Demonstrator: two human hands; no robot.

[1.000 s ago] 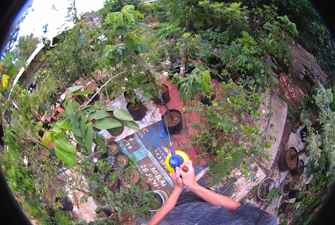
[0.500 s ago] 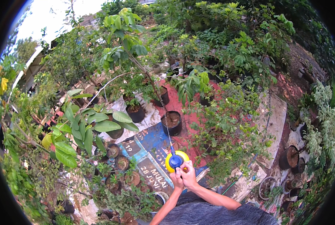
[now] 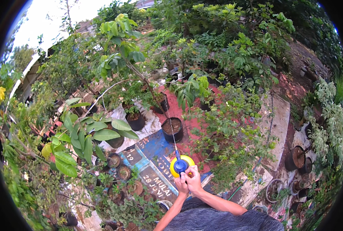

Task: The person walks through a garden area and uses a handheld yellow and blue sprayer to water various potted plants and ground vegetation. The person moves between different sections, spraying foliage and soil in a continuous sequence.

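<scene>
Both my hands are closed around the black grip of a yellow and blue pump sprayer (image 3: 173, 169). My left hand (image 3: 182, 184) is on its lower left side. My right hand (image 3: 195, 180) presses against it from the right, fingers bent. The sprayer's blue nozzle points away from me, and a thin pale jet of liquid runs from its tip. That jet passes over a black pot (image 3: 173, 133) of brown soil just ahead, toward a slender young tree (image 3: 150, 85). The grip itself is mostly hidden by my fingers.
Painted boards (image 3: 152, 144) with blue and red areas lie on the ground. Leafy branches (image 3: 79, 131) reach in at left, and a bushy plant (image 3: 233, 134) spreads at right. Several small pots (image 3: 123, 172) stand near left, a larger dark pot (image 3: 294, 158) at far right.
The view has shifted slightly, so the plants and pots sit a little lower and further left. Both hands keep their hold on the sprayer, and the jet still runs.
</scene>
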